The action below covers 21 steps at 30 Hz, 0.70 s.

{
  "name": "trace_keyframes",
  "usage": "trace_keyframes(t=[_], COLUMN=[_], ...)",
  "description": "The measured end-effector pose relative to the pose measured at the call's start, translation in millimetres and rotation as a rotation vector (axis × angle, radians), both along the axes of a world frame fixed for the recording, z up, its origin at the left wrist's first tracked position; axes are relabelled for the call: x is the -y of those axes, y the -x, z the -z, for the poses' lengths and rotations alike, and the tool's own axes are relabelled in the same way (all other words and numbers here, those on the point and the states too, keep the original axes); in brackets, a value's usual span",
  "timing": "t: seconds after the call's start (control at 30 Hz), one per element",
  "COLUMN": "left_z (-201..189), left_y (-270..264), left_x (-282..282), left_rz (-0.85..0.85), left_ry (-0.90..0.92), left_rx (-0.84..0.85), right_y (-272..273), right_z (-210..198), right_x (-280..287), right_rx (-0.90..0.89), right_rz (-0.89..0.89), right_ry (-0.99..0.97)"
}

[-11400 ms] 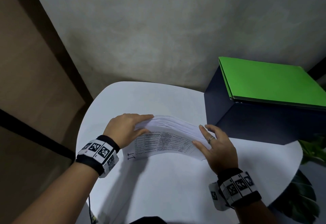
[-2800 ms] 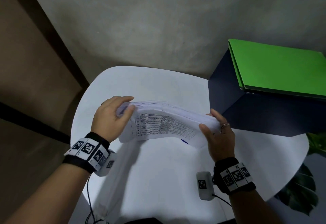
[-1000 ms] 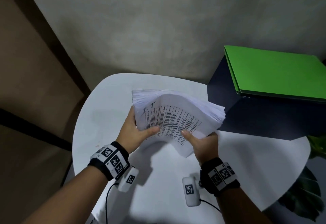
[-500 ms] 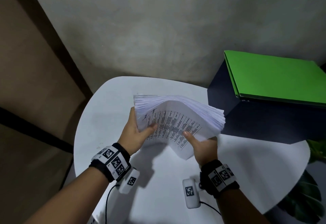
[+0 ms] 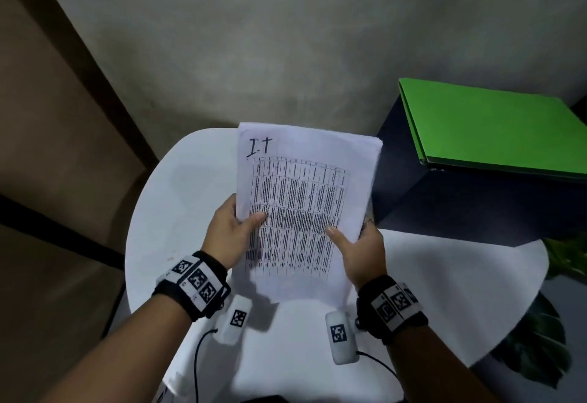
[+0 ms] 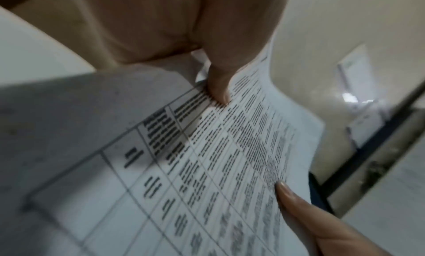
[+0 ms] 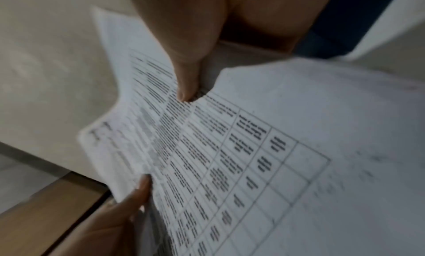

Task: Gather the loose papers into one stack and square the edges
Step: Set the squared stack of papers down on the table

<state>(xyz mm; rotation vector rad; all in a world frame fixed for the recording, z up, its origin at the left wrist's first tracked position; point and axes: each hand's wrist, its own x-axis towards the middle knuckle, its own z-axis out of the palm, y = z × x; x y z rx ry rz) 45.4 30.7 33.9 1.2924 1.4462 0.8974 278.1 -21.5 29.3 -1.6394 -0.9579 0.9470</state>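
We now hold the stack of papers (image 5: 305, 209) upright on its short end, printed table facing us, where half a second ago it was bowed and fanned, its far edges spread like a deck of cards. Our left hand (image 5: 230, 234) grips the left long edge, thumb pressed on the front sheet and fingers behind; our right hand (image 5: 359, 248) grips the right long edge the same way. From the wrist views each thumb is flat on the page, so both hands are clasping the stack, neither released.

The stack stands above the white counter (image 5: 444, 275), in front of the dark box (image 5: 444, 205) with the green folder (image 5: 495, 126) on top. We cannot tell whether its bottom edge touches the counter.

We judge that the gathering is done: no loose sheet shows elsewhere. The top and side edges look far more even, so squaring is well along; a tap or two on the counter should finish it.
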Motion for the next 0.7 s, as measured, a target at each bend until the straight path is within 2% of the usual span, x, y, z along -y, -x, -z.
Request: trace_keyframes(t=[0.13,0.23,0.4,0.5,0.7], left_z=[59,81,104,85,90], left_y=[-1,-10,-15,-15,-5], left_x=[7,15,13,21,32], left_rz=[0.08,0.027,0.062,0.001,-0.115], left_ry=[0.32,0.406,0.326,0.352,0.454], left_rx=[-0.271,-0.279,-0.275,-0.251,-0.226], right_y=[6,9,15,11,15], right_z=[48,83,89,86,92], right_x=[10,15,18,19,22], right_rx=[0.055,0.141,0.232,0.245,0.294], right_rz=[-0.124,-0.152,-0.112,-0.106,-0.099], right_ry=[0.321,0.489,0.508,0.523,0.499])
